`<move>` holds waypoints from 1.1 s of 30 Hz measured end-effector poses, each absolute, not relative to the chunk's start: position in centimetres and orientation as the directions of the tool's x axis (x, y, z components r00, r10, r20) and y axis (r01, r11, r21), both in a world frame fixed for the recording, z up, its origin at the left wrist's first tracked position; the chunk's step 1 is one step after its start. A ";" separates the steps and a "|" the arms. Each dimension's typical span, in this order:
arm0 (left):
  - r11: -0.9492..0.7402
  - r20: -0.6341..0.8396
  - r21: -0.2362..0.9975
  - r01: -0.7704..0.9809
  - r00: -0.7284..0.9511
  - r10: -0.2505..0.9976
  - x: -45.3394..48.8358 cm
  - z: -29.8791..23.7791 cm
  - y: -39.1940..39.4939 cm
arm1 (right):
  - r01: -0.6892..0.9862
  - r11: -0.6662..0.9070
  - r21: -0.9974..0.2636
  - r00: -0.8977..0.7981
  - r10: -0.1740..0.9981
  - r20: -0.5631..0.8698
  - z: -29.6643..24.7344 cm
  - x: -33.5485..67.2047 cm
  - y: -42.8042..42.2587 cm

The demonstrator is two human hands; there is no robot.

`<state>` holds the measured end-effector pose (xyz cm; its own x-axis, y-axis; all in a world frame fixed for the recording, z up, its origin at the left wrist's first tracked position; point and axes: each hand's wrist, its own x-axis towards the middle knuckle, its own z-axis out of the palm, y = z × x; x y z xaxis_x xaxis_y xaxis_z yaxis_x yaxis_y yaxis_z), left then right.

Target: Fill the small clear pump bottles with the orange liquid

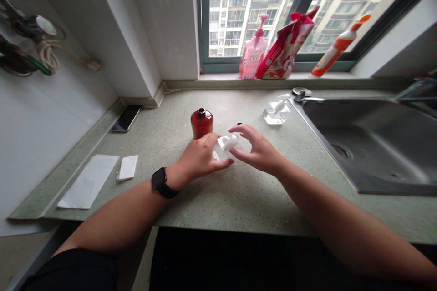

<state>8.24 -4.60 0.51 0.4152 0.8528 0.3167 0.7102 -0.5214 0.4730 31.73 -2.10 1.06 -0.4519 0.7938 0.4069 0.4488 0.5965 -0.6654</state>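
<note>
A clear pump bottle (221, 148) with a white pump head (231, 142) stands on the counter in front of me. My left hand (200, 157) wraps round its left side, thumb at the front. On the other side, my right hand (257, 148) curves about the pump head, its thumb at or very near the nozzle and its fingers apart. Just behind my left hand is a reddish-brown bottle (202, 122) with an uncovered neck. A small black thing (239, 123), mostly hidden, shows past my right fingers.
Another clear pump bottle (277, 111) stands by the steel sink (385, 145). Folded white paper (88, 182), a small white packet (127, 168) and a phone (126, 118) lie left. On the sill are a pink pump bottle (252, 57), a red bag (287, 47) and an orange-white bottle (336, 50).
</note>
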 end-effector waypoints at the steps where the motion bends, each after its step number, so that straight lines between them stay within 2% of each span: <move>1: -0.520 0.311 0.473 0.711 0.417 0.854 8.2 0.5 -4.6 | 0.474 0.575 -0.667 -0.428 0.812 0.396 1.0 31.6 -2.2; 4: -0.516 0.300 0.472 0.715 0.421 0.856 8.3 0.5 -4.6 | 0.532 0.552 -0.642 -0.367 0.833 0.413 0.9 31.3 -2.4; 8: -0.523 0.309 0.463 0.715 0.423 0.852 8.4 0.3 -4.6 | 0.488 0.598 -0.636 -0.415 0.800 0.434 0.9 31.0 -2.5; 12: -0.528 0.321 0.459 0.714 0.421 0.848 8.3 0.2 -4.5 | 0.523 0.557 -0.645 -0.373 0.830 0.414 0.9 31.2 -2.4; 17: -0.546 0.339 0.453 0.705 0.430 0.837 8.2 0.0 -4.5 | 0.466 0.616 -0.635 -0.435 0.785 0.441 0.9 31.3 -2.4; 21: -0.541 0.334 0.443 0.715 0.428 0.839 8.2 0.0 -4.5 | 0.520 0.607 -0.601 -0.388 0.795 0.467 0.9 31.4 -2.4; 26: -0.545 0.337 0.454 0.705 0.431 0.837 8.2 0.2 -4.7 | 0.474 0.691 -0.546 -0.491 0.722 0.487 1.0 31.8 -2.2; 33: -0.552 0.335 0.444 0.706 0.440 0.833 8.2 0.2 -4.7 | 0.500 0.710 -0.496 -0.480 0.704 0.524 1.0 31.9 -2.3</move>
<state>8.24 -4.68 0.17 0.4401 0.8331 0.3350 0.7062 -0.5515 0.4439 31.94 -2.25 1.03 -0.4803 0.7036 0.5237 0.5001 0.7102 -0.4955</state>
